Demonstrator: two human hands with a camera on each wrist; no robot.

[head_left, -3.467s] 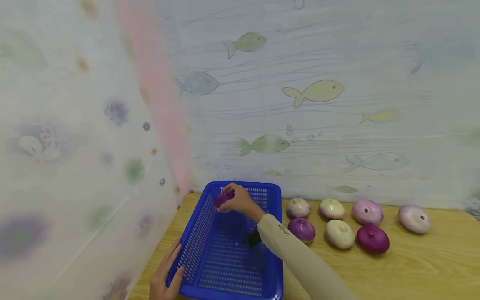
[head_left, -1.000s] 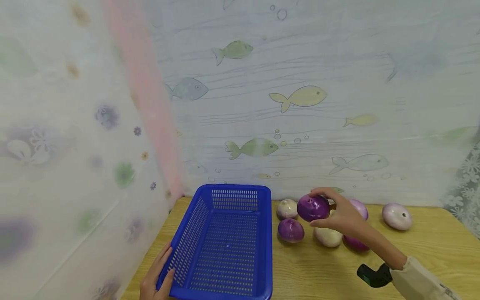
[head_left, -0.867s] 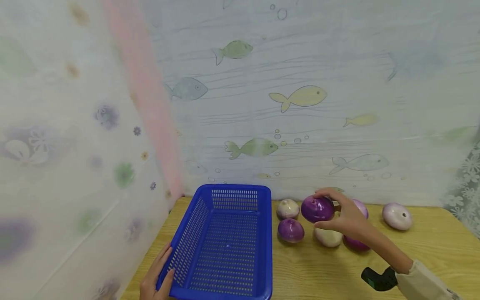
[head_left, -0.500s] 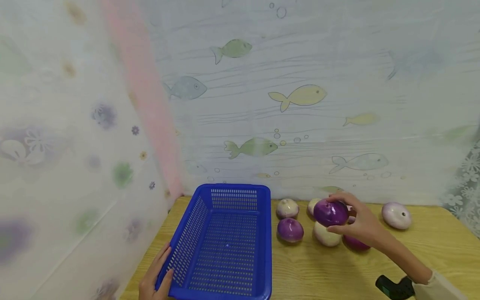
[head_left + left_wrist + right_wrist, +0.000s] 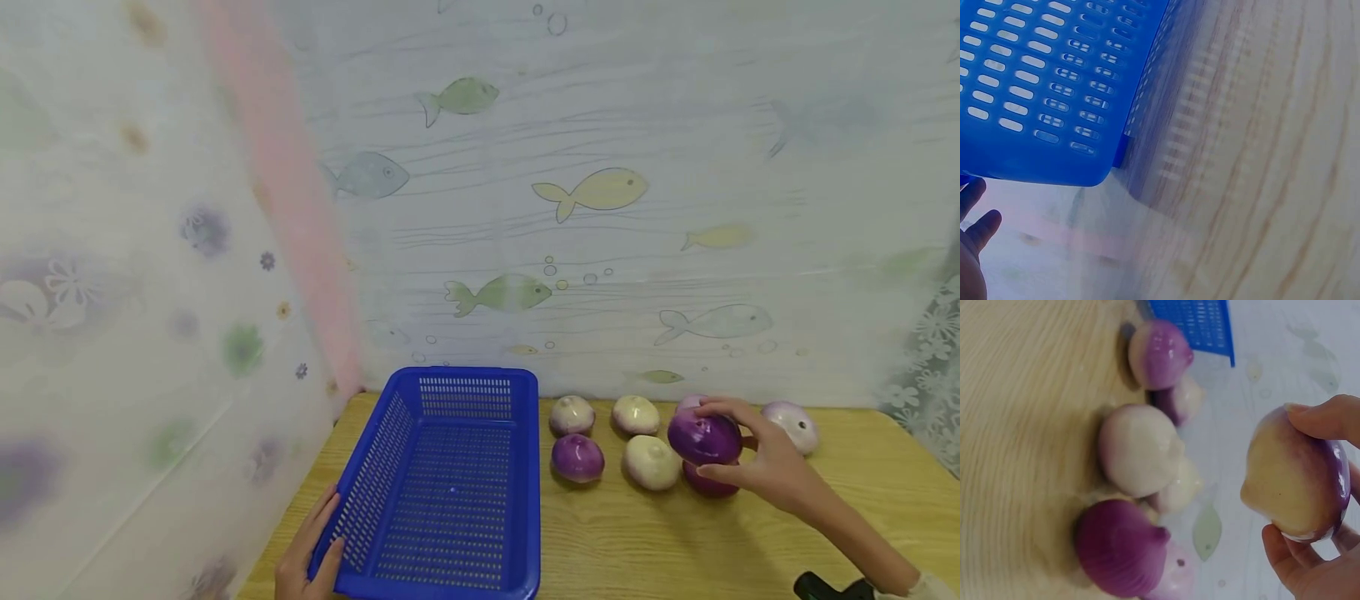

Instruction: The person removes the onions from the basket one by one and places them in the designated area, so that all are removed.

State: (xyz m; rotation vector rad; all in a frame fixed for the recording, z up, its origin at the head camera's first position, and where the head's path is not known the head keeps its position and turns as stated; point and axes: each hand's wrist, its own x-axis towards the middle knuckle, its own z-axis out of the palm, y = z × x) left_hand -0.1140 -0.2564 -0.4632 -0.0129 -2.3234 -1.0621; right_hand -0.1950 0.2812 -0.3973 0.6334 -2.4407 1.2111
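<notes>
My right hand holds a glossy purple onion between thumb and fingers, raised above the right part of the onion group. The right wrist view shows its pale yellowish side with a small nub. Just below and behind it are a dark magenta onion and a light purple onion, both partly covered. At the lower left, my left hand touches the rim of a blue slotted basket, fingers fairly straight along its near left side. Nothing lies in the basket.
Beside the basket stand a whitish onion and a purple onion. Two cream onions sit further right. A pale onion lies behind my right hand. The wooden table meets a fish-patterned sheet at the back.
My right hand, earlier inside the basket with a purple onion, has carried the onion out and over the table. In the last second it moves further right. The left hand stays at the basket.
</notes>
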